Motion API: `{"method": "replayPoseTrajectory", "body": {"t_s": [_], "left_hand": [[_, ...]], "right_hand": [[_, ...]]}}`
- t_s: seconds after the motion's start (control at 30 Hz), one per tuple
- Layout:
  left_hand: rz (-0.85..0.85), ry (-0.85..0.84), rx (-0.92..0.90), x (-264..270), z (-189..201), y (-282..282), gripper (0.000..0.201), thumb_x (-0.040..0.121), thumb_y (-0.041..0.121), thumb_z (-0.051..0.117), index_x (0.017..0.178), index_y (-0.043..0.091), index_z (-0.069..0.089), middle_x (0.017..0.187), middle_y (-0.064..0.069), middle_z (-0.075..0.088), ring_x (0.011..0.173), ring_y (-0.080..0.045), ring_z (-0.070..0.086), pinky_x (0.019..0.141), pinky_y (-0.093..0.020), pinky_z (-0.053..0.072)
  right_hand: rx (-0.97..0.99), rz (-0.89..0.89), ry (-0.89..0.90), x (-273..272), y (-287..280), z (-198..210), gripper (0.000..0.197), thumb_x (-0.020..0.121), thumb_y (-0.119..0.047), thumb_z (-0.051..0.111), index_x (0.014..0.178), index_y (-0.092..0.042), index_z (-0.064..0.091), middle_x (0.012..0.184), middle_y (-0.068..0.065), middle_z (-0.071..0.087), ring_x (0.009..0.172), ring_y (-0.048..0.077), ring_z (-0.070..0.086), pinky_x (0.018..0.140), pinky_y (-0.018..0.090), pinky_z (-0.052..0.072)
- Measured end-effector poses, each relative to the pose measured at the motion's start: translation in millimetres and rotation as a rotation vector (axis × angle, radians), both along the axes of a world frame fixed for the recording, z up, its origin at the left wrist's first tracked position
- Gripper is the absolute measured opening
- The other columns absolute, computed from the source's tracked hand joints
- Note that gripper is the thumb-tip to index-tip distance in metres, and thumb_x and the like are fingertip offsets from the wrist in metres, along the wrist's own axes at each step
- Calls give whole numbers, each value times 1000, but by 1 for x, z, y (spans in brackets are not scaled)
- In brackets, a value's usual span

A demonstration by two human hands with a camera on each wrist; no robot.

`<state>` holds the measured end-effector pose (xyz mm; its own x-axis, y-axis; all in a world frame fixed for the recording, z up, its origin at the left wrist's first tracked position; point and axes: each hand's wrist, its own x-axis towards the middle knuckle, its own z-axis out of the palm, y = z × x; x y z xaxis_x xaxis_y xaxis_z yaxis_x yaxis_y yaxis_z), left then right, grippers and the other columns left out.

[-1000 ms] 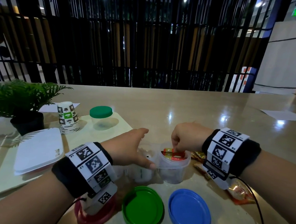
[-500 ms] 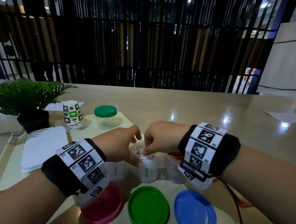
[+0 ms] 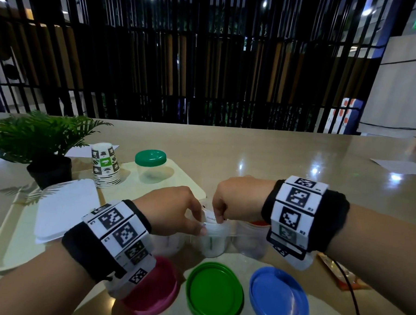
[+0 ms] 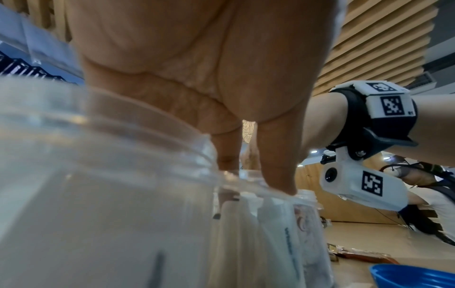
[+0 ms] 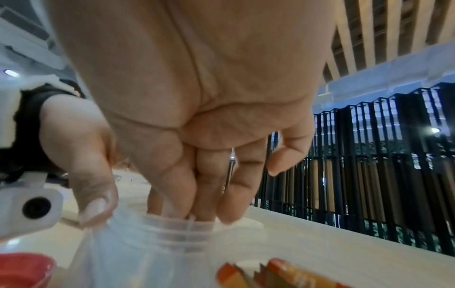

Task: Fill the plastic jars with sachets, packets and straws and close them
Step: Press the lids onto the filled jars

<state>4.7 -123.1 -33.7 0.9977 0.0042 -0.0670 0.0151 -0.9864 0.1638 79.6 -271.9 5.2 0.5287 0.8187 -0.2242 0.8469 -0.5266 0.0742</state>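
Both hands stay at the middle jar [image 3: 213,239]: left [image 3: 172,212] gripping it, right [image 3: 238,200] pinching sachets [image 3: 210,219].

The left hand [image 4: 197,78] is reaching down, fingertips [image 4: 278,179] touching a clear jar's rim [image 4: 246,180]. White sachets [image 4: 275,224] are apparently standing inside. A blue lid [image 4: 413,276] is lying near right.

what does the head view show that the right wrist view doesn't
Only the head view shows the green lid, blue lid, plant, paper cups and the closed jar on the tray. Only the right wrist view shows the orange packets close up. Both show the right hand with its fingers in the middle jar, steadied by the left hand.
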Motion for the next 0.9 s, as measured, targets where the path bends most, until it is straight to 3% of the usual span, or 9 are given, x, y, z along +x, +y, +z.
{"method": "replayPoseTrajectory", "body": {"t_s": [0.2,0.33,0.4,0.47,0.53,0.67,0.77,0.83,0.9], "left_hand": [[-31,18,-6,-1,1,0,30,82,56,66,103,35,71,119,8,53,110,-11,51,98,-37,43],[-29,19,15,-1,2,-1,30,81,57,66,102,35,66,119,8,52,109,-12,52,97,-36,43],[0,6,13,-2,3,-3,41,80,56,68,111,33,56,119,9,52,103,-11,51,91,-31,43],[31,1,-4,-2,4,-3,55,78,55,71,121,30,47,124,9,52,101,-10,49,86,-28,41],[31,-4,-13,-2,4,-2,67,77,56,71,131,31,41,133,10,51,108,-10,50,90,-28,42],[17,45,61,-3,4,-2,79,80,65,61,146,37,29,145,12,41,127,-12,45,102,-33,40],[26,81,11,-1,11,-2,63,89,64,47,144,34,37,142,7,44,122,-14,49,104,-35,39],[20,59,-31,3,20,-2,41,98,48,43,135,31,47,134,2,52,116,-16,52,102,-35,40],[13,25,-2,8,30,-1,27,100,28,43,124,31,54,126,3,56,111,-15,54,100,-35,42]], "right_hand": [[-43,-5,191,-5,-18,4,31,93,-31,56,124,-28,61,119,-8,60,108,12,54,93,31,44],[-148,-4,151,-11,-17,-11,30,91,-32,54,118,-21,61,105,-1,63,94,17,58,80,30,48],[-149,-9,123,-8,-18,-11,28,91,-29,54,117,-22,61,107,-2,63,96,17,59,83,32,49],[-159,-15,108,-3,-19,-9,38,91,-28,54,129,-28,55,123,-6,58,108,16,55,93,34,47],[-167,-2,95,1,-21,-8,46,91,-27,54,135,-34,49,135,-10,50,116,15,50,98,35,44],[-183,45,78,7,-22,-8,48,89,-24,51,134,-41,46,137,-12,48,118,14,49,100,39,43],[-198,59,79,5,-25,-8,49,83,-39,57,130,-47,45,134,-16,50,113,14,51,96,42,45],[-146,58,68,3,-28,-5,48,81,-47,60,127,-45,50,134,-19,47,105,9,51,96,39,44],[-42,80,51,2,-32,1,41,85,-45,62,125,-37,57,134,-20,43,100,3,45,95,29,41]]}}
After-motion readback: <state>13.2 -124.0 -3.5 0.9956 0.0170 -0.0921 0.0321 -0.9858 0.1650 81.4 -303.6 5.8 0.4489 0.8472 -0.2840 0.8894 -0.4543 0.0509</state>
